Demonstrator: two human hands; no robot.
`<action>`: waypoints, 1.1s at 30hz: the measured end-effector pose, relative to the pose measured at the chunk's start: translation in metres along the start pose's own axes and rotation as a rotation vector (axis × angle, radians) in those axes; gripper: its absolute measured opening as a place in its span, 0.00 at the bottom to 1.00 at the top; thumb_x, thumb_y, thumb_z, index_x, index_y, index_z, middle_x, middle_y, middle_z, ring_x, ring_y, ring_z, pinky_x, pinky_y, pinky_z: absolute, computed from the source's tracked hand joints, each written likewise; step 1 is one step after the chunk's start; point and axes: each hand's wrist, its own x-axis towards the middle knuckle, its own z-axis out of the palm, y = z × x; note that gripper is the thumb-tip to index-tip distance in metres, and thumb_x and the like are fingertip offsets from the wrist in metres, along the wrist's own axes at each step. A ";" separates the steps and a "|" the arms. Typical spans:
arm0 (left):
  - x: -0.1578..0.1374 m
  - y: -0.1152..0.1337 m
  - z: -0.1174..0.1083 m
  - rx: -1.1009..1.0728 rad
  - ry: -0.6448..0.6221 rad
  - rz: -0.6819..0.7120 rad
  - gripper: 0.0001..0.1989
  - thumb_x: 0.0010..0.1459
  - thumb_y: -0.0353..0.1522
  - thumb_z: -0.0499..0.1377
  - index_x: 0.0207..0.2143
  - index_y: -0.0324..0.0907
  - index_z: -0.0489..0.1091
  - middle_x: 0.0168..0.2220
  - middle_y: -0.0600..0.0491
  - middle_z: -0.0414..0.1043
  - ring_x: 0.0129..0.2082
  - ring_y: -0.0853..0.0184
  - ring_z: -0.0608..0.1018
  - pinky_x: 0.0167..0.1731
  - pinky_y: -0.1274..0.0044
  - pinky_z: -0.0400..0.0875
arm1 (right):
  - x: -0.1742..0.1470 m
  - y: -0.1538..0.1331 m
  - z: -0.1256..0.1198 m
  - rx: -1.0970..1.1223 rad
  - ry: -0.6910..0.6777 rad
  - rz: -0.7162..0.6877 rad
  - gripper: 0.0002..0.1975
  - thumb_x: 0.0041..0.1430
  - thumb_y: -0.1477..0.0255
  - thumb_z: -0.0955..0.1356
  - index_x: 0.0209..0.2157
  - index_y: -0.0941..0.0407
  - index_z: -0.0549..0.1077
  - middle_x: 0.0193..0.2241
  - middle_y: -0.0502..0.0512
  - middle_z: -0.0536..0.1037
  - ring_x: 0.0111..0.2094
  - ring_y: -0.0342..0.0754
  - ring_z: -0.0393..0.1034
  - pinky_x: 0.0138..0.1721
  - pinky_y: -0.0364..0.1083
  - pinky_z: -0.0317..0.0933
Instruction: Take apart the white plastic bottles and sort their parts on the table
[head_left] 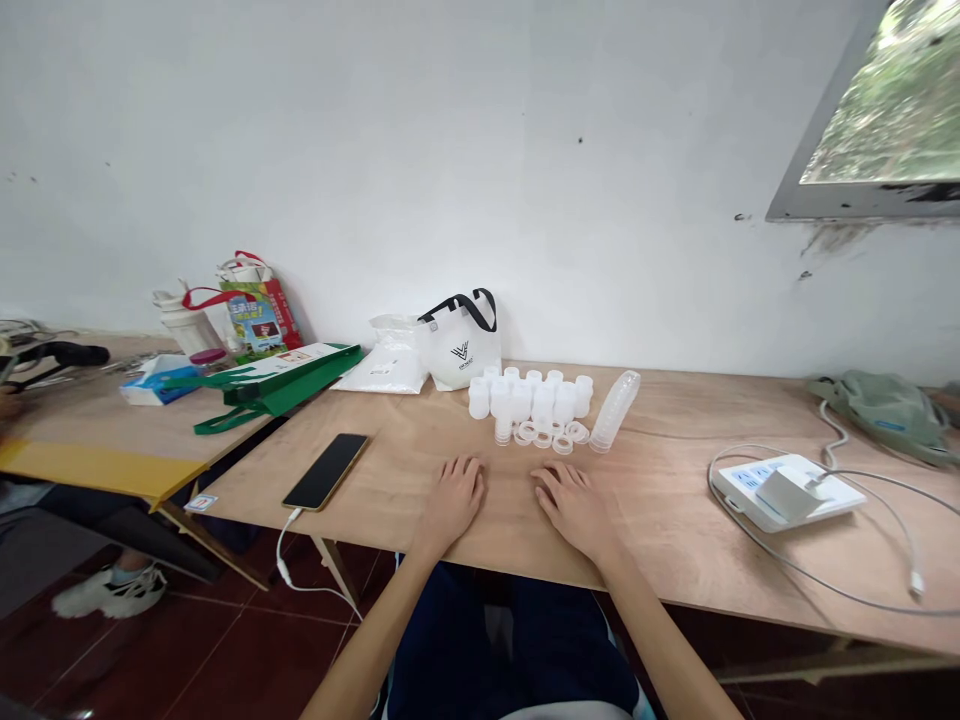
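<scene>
My left hand point(453, 500) lies palm down on the wooden table point(510, 535), fingers stretched forward, holding nothing. Palm down to its right, my right hand point(576, 505) has its fingers apart and is likewise without anything in it. Just beyond both hands stands a group of white translucent plastic jars point(523, 400). Several clear plastic rings or lids point(562, 444) lie in front of the jars, apart from my fingertips. At the group's right end, a stack of nested clear plastic caps or cups point(615, 410) leans at a tilt.
A phone point(327, 472) with a white cable lies left. Behind are a white tote bag point(461, 350), a white plastic package point(386, 362) and a green bag point(292, 385). A power strip point(784, 490) with cables and a grey-green cloth item point(885, 410) sit right. A person's shoe point(112, 592) shows lower left.
</scene>
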 end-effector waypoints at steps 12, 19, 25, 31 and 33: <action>0.000 0.001 -0.002 0.000 -0.007 0.005 0.12 0.71 0.31 0.45 0.49 0.43 0.67 0.50 0.46 0.73 0.49 0.57 0.73 0.52 0.64 0.66 | -0.001 -0.001 -0.002 0.008 0.002 0.010 0.15 0.72 0.71 0.60 0.54 0.51 0.74 0.53 0.59 0.75 0.54 0.56 0.69 0.57 0.56 0.61; 0.000 0.001 -0.001 0.008 -0.013 0.002 0.12 0.71 0.30 0.45 0.49 0.42 0.67 0.51 0.46 0.73 0.49 0.57 0.73 0.52 0.64 0.66 | 0.000 -0.001 -0.001 0.011 -0.003 0.007 0.15 0.72 0.71 0.60 0.54 0.52 0.74 0.54 0.60 0.75 0.55 0.56 0.69 0.57 0.57 0.61; 0.000 0.001 -0.002 -0.001 -0.004 0.000 0.12 0.71 0.30 0.45 0.48 0.44 0.67 0.49 0.47 0.73 0.49 0.57 0.73 0.51 0.64 0.67 | -0.001 0.000 0.001 0.007 0.006 0.000 0.15 0.72 0.70 0.60 0.54 0.52 0.74 0.53 0.60 0.75 0.54 0.56 0.70 0.56 0.57 0.62; -0.001 0.005 0.000 -0.065 0.046 -0.026 0.12 0.70 0.28 0.45 0.48 0.44 0.66 0.54 0.45 0.71 0.49 0.58 0.75 0.51 0.64 0.69 | -0.001 -0.001 0.000 0.030 0.027 0.000 0.14 0.71 0.71 0.61 0.51 0.51 0.74 0.52 0.59 0.76 0.54 0.56 0.70 0.55 0.56 0.62; -0.001 0.014 -0.002 -0.157 0.066 -0.042 0.13 0.70 0.28 0.45 0.50 0.44 0.65 0.57 0.45 0.68 0.47 0.60 0.77 0.48 0.67 0.72 | 0.000 -0.002 -0.002 0.065 0.035 0.018 0.12 0.70 0.72 0.61 0.46 0.51 0.75 0.49 0.57 0.77 0.50 0.55 0.72 0.52 0.55 0.64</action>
